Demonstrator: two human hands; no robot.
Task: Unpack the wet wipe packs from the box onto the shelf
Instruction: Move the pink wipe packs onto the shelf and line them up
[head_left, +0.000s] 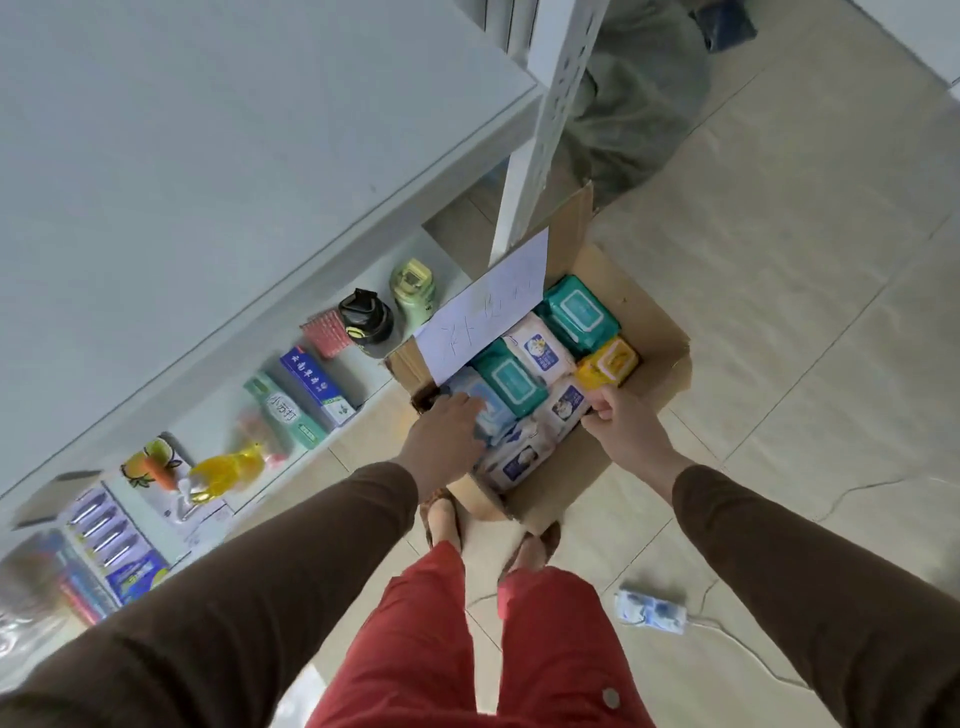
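Task looked barely started. The box (660, 332) sat open on the floor at frame centre, packed w/ wet wipe packs: two green packs (579, 312), white ones, a yellow one (608, 364), a pale blue pack (480, 402). No wipe packs could be made out on the shelf (218, 171) at upper left; the lower level held toothpaste boxes (317, 387), bottles etc. The left hand (447, 421) lay spread, fingers down on the blue pack, not clearly gripping. The right hand (618, 410) was curled, pinching the edge of a white pack (563, 405). Approx. all packs remained to move.
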